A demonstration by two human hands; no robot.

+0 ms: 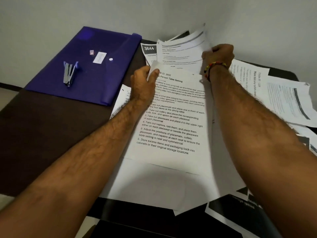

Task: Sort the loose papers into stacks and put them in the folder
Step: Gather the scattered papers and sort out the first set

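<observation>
The left hand (143,78) pinches the top corner of a printed white sheet (173,117) right of the purple plastic folder (82,66); the right hand (217,55) clutches raised white papers (183,48) beyond it.

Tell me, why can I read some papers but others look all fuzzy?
Head view: the sheet between the arms is sharp and readable; the papers at the right edge are smeared; the sheets gripped by the right hand are blurred; the wide lens bends the edges.

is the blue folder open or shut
Shut: the blue folder lies flat on the table, flap down over its white snap, with a stapler resting on top.
</observation>
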